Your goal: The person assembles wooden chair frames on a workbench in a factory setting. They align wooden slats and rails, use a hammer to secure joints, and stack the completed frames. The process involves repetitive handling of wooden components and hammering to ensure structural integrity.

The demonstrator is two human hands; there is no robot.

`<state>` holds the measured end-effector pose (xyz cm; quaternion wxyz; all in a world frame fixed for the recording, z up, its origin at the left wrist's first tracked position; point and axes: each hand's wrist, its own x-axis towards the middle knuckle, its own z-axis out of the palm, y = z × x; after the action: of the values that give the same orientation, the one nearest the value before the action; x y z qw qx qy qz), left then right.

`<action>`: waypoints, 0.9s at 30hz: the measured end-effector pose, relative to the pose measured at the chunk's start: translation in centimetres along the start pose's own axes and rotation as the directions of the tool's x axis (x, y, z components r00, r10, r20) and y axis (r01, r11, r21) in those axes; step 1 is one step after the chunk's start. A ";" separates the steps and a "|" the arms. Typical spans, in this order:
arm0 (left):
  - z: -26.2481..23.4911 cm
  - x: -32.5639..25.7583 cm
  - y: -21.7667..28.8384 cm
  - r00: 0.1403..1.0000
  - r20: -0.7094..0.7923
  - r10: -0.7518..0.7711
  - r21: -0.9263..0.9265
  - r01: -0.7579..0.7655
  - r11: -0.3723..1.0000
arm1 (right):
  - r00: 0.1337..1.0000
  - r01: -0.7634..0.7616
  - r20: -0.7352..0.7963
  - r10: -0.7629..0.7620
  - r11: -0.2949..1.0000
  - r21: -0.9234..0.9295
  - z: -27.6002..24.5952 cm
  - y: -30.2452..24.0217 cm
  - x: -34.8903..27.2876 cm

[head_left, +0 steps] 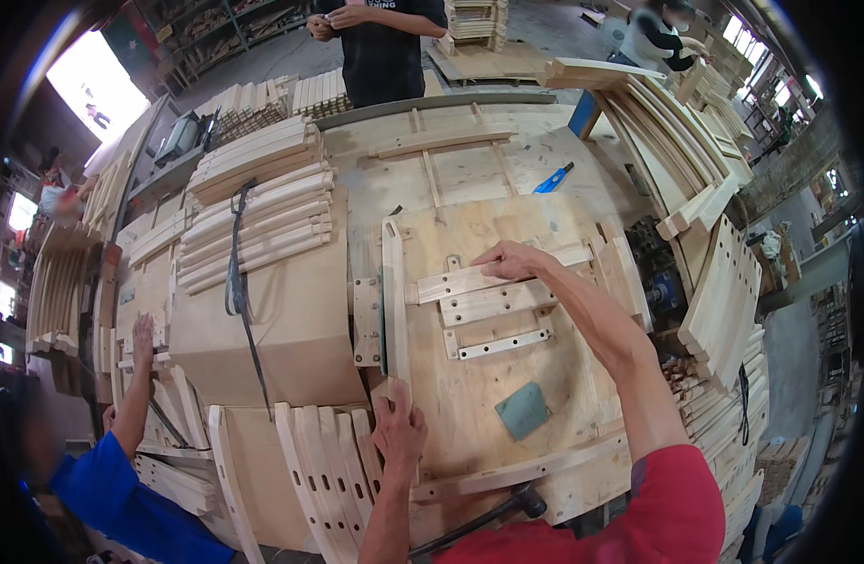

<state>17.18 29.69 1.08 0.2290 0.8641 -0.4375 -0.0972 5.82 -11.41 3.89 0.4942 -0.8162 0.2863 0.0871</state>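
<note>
My right hand [512, 261] reaches across the board with its fingers bent down over a pale wooden slat [443, 285]. Below that slat lies a second slat with dark holes [498, 304], and nearer still a narrow light strip [503, 344] with screws or holes. My left hand [399, 432] grips the near end of a long wooden post [392, 301], which stretches away from me along the left of the slats. Its fingertips are curled at the post's end. Under all these pieces is a plywood board [573, 395].
A green sandpaper-like square [521, 411] and a black-headed mallet [528, 501] lie near me. Farther off is a blue cutter knife [552, 179]. Strapped wooden bars [263, 221] are stacked left. A blue-sleeved co-worker [136, 498] works at left; another person [385, 47] stands opposite.
</note>
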 end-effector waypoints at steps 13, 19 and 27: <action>-2.9 0.3 5.2 0.970 0.231 -0.081 0.114 0.056 0.992 | 0.662 0.072 -0.716 -0.222 0.970 -0.234 5.5 3.9 -3.9; -4.7 -3.7 0.2 0.978 -0.196 0.065 0.228 -0.019 0.973 | 0.088 0.052 -0.945 -0.316 0.949 -0.312 18.1 -0.1 -17.8; -4.9 -7.4 5.7 0.969 -0.009 0.247 -0.099 -0.247 0.964 | -0.523 -0.659 -0.668 0.530 0.247 0.711 18.1 7.9 -57.7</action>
<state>10.53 34.20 7.91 0.2813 0.7902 -0.5368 -0.0909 -43.36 23.32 13.51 -0.0337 -0.3013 0.9413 -0.1487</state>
